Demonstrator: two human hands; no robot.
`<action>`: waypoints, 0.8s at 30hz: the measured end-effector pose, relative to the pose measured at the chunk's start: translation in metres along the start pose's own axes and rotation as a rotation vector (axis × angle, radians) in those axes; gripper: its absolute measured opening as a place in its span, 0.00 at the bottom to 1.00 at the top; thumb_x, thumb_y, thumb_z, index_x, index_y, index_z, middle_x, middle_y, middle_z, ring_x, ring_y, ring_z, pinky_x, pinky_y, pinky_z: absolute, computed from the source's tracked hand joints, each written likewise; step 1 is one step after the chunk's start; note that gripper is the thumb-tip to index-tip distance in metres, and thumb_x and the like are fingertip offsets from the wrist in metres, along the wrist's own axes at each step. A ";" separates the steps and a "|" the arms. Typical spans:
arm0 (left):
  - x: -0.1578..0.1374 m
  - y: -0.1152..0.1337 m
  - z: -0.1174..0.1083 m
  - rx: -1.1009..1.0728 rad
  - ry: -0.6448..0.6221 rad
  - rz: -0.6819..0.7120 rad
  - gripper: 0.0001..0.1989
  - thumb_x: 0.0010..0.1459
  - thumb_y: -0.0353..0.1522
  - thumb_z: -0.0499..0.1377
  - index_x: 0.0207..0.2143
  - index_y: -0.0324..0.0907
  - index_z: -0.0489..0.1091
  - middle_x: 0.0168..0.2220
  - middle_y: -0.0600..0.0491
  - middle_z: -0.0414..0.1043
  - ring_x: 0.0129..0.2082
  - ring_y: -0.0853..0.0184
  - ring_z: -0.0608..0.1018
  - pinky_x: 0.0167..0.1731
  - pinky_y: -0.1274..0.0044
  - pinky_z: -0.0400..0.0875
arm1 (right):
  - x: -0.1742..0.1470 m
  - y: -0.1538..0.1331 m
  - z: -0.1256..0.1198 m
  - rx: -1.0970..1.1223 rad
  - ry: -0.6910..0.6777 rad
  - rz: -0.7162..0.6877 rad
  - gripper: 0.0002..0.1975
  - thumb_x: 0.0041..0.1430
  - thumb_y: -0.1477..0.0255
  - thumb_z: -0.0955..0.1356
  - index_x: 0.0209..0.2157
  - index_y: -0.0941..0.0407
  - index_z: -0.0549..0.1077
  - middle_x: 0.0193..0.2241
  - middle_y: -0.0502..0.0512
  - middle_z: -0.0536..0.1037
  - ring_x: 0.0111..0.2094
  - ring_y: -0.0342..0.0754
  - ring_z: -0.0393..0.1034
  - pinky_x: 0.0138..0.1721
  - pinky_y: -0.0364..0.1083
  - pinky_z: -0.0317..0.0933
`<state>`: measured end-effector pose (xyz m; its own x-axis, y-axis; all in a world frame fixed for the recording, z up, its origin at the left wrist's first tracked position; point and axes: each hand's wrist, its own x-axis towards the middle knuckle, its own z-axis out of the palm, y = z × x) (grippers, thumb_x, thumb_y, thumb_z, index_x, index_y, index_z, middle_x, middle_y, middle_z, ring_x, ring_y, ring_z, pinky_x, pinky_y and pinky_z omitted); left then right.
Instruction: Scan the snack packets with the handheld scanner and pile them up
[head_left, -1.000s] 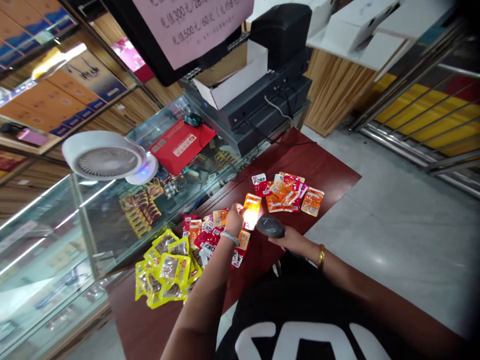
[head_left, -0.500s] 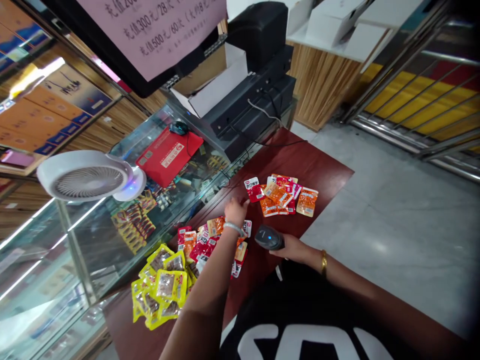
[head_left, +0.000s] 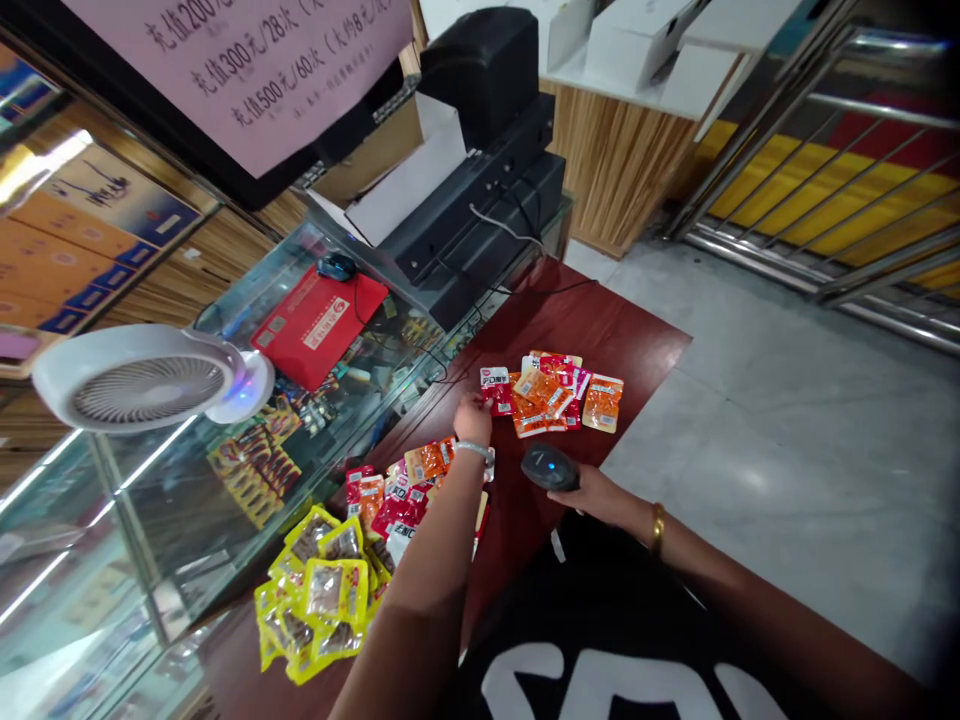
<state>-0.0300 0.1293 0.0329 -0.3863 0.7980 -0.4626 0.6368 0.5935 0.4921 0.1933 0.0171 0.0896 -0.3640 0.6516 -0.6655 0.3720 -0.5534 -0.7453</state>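
My left hand (head_left: 474, 418) is closed with its fingertips at the lower left edge of a red-and-white snack packet (head_left: 495, 388); part of the grip is hidden. Beside that packet lies a pile of orange and red snack packets (head_left: 546, 392). In my right hand (head_left: 596, 492) is a dark handheld barcode scanner (head_left: 549, 467) with a small blue light, its head toward the brown tabletop (head_left: 630, 318). Under and beside my left forearm is a second heap of red and orange packets (head_left: 401, 500), partly hidden. Yellow snack packets (head_left: 334, 590) are heaped nearer the front left.
A glass display counter (head_left: 225, 560) runs along the left, bearing a white fan (head_left: 142, 380), a red mat (head_left: 319, 325) and a mouse (head_left: 336, 265). Behind stand a monitor with a pink sign (head_left: 262, 80), an open white box (head_left: 409, 185) and dark machines. Metal railing (head_left: 825, 200) is at right.
My left hand has moved up to the red-and-white packet, its fingers now closed at the packet's edge. The scanner in my right hand has shifted slightly to the right. The view has tilted slightly.
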 end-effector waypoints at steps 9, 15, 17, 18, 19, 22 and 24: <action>-0.063 -0.071 -0.041 -0.131 0.084 0.023 0.06 0.59 0.33 0.58 0.39 0.42 0.68 0.38 0.49 0.77 0.37 0.67 0.79 0.38 0.77 0.70 | 0.018 -0.021 0.023 -0.055 -0.086 -0.103 0.24 0.48 0.66 0.75 0.47 0.57 0.76 0.34 0.56 0.82 0.36 0.53 0.76 0.36 0.48 0.69; -0.099 -0.106 -0.077 0.194 0.234 0.027 0.11 0.59 0.34 0.57 0.43 0.41 0.68 0.43 0.45 0.75 0.46 0.58 0.76 0.47 0.69 0.67 | 0.015 -0.026 0.044 -0.100 -0.223 -0.206 0.25 0.48 0.66 0.75 0.49 0.56 0.76 0.42 0.57 0.82 0.43 0.56 0.76 0.43 0.50 0.68; -0.104 -0.109 -0.086 0.331 0.367 0.028 0.16 0.58 0.38 0.57 0.47 0.42 0.66 0.45 0.44 0.73 0.50 0.54 0.73 0.50 0.65 0.65 | 0.014 -0.021 0.044 -0.117 -0.219 -0.193 0.25 0.46 0.67 0.76 0.48 0.56 0.76 0.42 0.56 0.82 0.43 0.56 0.76 0.43 0.50 0.68; -0.104 -0.106 -0.087 0.372 0.400 0.047 0.18 0.58 0.39 0.57 0.48 0.42 0.65 0.46 0.44 0.72 0.51 0.53 0.71 0.51 0.64 0.64 | 0.013 -0.018 0.042 -0.116 -0.203 -0.185 0.25 0.45 0.67 0.76 0.48 0.56 0.77 0.41 0.56 0.82 0.43 0.56 0.76 0.43 0.50 0.68; -0.101 -0.101 -0.086 0.391 0.400 0.081 0.18 0.58 0.40 0.57 0.49 0.42 0.65 0.46 0.44 0.71 0.52 0.53 0.71 0.52 0.63 0.63 | 0.012 -0.014 0.040 -0.110 -0.184 -0.179 0.25 0.45 0.68 0.76 0.47 0.56 0.77 0.41 0.56 0.82 0.43 0.56 0.76 0.43 0.50 0.68; -0.082 -0.067 -0.070 0.368 0.287 0.228 0.17 0.58 0.39 0.58 0.48 0.41 0.68 0.46 0.45 0.72 0.50 0.56 0.71 0.53 0.65 0.62 | 0.008 -0.003 0.029 -0.080 -0.132 -0.159 0.24 0.46 0.68 0.75 0.47 0.56 0.77 0.40 0.54 0.82 0.42 0.54 0.76 0.42 0.49 0.69; -0.064 -0.035 -0.049 0.310 0.196 0.330 0.17 0.58 0.38 0.58 0.48 0.42 0.70 0.46 0.46 0.73 0.50 0.57 0.72 0.53 0.67 0.63 | 0.003 0.005 0.020 -0.062 -0.113 -0.132 0.23 0.47 0.67 0.75 0.47 0.57 0.76 0.35 0.53 0.83 0.37 0.52 0.76 0.38 0.48 0.69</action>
<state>-0.0602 0.0625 0.0808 -0.2300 0.9604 -0.1569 0.9035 0.2707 0.3323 0.1772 0.0059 0.0837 -0.5052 0.6522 -0.5651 0.3653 -0.4317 -0.8248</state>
